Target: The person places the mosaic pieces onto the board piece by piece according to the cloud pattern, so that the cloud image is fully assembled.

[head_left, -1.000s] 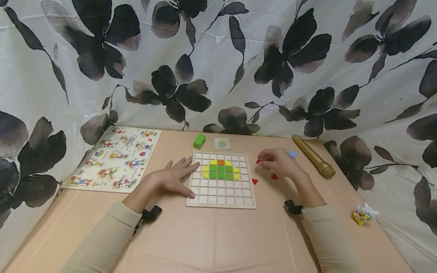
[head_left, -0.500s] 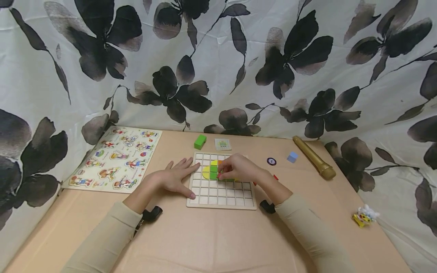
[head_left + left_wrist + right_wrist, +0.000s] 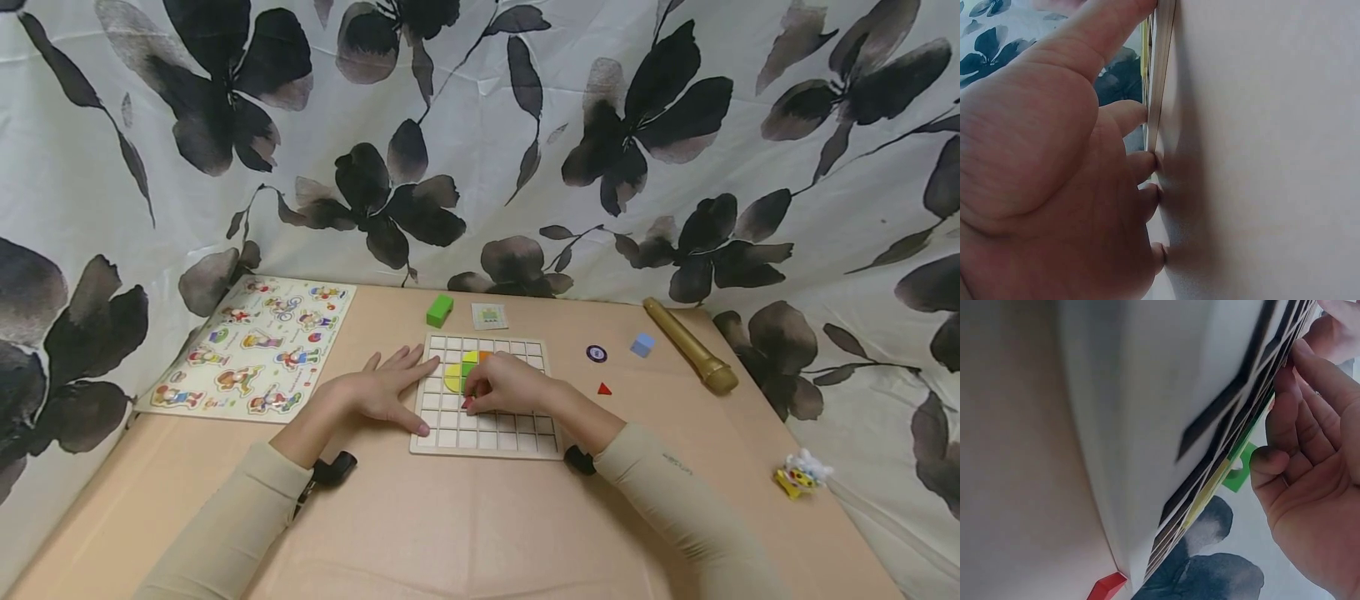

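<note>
Now right hand (image 3: 504, 385) pinching red piece (image 3: 468, 405) over grid board (image 3: 525, 433), left hand (image 3: 375, 392) flat alongside.

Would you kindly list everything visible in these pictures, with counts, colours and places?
grid board: one, pale wood, table centre, holding yellow, green and orange tiles
green block: one, behind the board
small card: one, white, beside the green block
round token: one, dark, right of the board
red triangle: one, right of the board
blue cube: one, light blue, by the tube
gold tube: one, far right
picture puzzle: one, multicoloured, far left
small toy: one, yellow and white, right edge
floral cloth: white and black, backdrop
left hand: flat against the board's left edge
right hand: on the board, fingers curled
</note>
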Tool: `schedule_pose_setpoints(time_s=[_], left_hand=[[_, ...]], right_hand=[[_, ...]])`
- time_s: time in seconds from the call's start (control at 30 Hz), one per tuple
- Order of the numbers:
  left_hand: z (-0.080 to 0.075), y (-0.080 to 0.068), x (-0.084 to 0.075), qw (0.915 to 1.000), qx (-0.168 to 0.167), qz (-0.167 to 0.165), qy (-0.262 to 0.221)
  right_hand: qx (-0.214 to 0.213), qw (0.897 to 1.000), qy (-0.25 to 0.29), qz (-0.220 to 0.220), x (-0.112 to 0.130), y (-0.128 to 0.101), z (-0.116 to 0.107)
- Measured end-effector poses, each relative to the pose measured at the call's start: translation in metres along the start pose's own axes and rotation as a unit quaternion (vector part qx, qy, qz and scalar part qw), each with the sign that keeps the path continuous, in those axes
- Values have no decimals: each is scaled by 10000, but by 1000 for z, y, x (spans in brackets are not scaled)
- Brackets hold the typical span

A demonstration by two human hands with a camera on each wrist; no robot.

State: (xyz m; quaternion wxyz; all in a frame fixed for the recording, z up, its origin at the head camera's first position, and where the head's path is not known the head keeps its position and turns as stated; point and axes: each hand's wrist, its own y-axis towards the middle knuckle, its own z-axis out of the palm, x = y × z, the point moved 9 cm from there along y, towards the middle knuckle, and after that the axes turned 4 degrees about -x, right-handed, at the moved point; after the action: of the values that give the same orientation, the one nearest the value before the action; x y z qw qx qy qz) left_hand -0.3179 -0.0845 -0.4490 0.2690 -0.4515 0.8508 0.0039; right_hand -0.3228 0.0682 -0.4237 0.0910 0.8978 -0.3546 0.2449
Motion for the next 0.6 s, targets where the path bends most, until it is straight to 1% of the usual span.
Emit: schedule_pose_setpoints(time_s=[0.27,0.37,0.5,0.6], left_hand=[[0,1,1,10000,-11,-12,24],[0,1,1,10000,-4,-25,34],[0,1,1,10000,-13,-23,38],[0,2,1,10000,-30,-15,30]], right_hand=[[54,9999,45,-85,2,-2,1],[-9,9999,128,-85,1,-4,-2],[-235,9986,453,115,-2,-14,-18],[-615,9953,684,301,-11,-28,-39]])
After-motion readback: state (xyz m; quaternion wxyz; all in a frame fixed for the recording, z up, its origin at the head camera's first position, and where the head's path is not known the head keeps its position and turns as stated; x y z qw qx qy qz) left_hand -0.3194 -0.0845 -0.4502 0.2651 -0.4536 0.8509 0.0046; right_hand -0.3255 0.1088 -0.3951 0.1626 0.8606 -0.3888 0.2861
